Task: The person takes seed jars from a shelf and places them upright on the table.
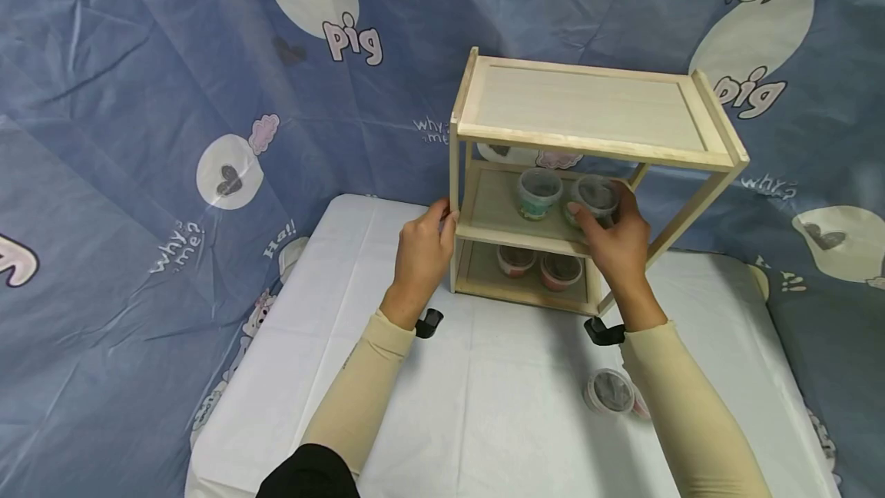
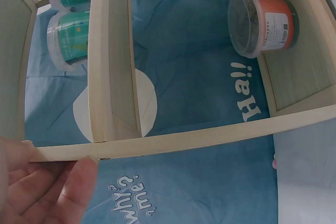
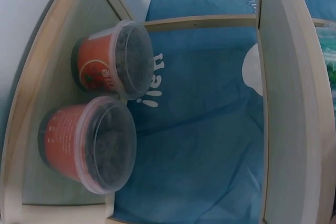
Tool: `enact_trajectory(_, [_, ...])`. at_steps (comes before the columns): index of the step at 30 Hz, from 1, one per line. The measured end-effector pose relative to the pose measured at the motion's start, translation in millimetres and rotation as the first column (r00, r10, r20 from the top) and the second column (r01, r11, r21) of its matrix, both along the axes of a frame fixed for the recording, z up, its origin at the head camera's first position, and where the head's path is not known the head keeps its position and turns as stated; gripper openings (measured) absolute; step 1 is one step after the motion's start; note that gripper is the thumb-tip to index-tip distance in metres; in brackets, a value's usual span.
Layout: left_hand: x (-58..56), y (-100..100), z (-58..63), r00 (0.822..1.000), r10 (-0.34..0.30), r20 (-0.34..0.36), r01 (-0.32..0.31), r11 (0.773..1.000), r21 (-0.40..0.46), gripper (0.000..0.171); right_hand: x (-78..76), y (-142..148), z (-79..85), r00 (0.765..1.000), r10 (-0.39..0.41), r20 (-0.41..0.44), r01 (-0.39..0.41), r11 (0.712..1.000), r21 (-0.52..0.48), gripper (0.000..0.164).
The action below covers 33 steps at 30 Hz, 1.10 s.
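Note:
A small three-tier wooden shelf [image 1: 594, 106] stands on the white-covered table. My left hand [image 1: 423, 250] pinches its left front post [image 2: 157, 144] between thumb and fingers, just above the middle tier. On that tier my right hand [image 1: 620, 243] grips a clear-lidded plastic tub [image 1: 594, 192] with a green label, thumb in front and fingers around the far side. A matching green-labelled tub [image 1: 539, 190] stands close to its left. The right wrist view does not show the right hand. Two red-labelled tubs, one on the left [image 1: 515, 260] and one on the right [image 1: 561, 272], sit on the bottom tier.
Near the right forearm, a clear-lidded tub [image 1: 610, 390] stands on the white tablecloth [image 1: 442, 406], and a reddish tub [image 1: 642, 406] is partly hidden by the sleeve beside it. Blue printed cloth [image 1: 138, 98] hangs behind the shelf and along the sides.

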<state>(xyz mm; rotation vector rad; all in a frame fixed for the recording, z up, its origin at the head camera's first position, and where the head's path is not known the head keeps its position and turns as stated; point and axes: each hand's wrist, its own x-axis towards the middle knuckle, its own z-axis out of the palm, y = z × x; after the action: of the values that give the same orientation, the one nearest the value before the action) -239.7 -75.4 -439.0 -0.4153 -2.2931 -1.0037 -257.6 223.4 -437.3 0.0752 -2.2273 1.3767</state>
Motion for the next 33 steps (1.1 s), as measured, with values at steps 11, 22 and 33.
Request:
enact_trajectory(11, [1.2,2,0.0,1.0,0.003,0.006,-0.003,1.0,-0.004,0.022,6.3,3,1.2,0.999,-0.008,-0.047,0.007,0.999,-0.032,0.064])
enact_trajectory(22, [-0.5,0,-0.2,0.999,0.023,0.025,-0.023,1.0,0.001,0.022,34.4,-12,28.3,0.991,0.008,-0.133,-0.015,0.999,-0.052,0.061])
enact_trajectory(33, [-0.8,0,0.2,1.0,0.009,0.025,-0.009,1.0,-0.002,0.022,29.4,0,6.3,0.994,-0.003,-0.111,0.0,1.0,-0.027,0.062])
